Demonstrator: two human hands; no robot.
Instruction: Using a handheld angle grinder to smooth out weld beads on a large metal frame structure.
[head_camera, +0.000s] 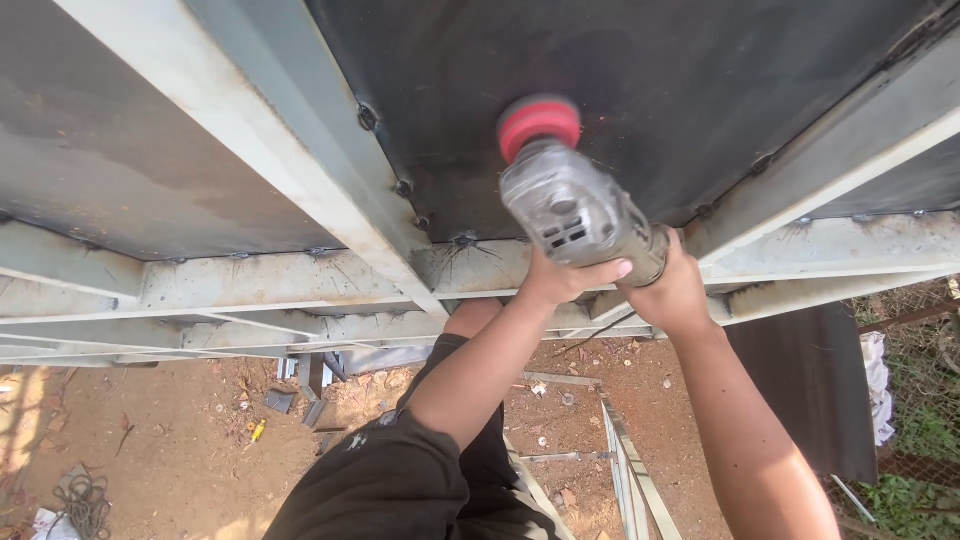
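A grey angle grinder (572, 205) with a red disc (539, 123) is pressed against a dark steel sheet (640, 90) set in a welded metal frame (300, 280). My left hand (565, 280) grips the grinder's body from below. My right hand (675, 290) holds its rear end. Both forearms reach up from the bottom of the view. The red disc touches the dark panel just above the frame's horizontal rail.
A pale diagonal steel bar (260, 130) crosses the frame at left. Below lies red dirt ground (180, 440) with metal offcuts (310, 385), a coil of wire (85, 500) and angle-iron strips (630, 470). A dark sheet (810, 390) and wire fence (910, 400) stand at right.
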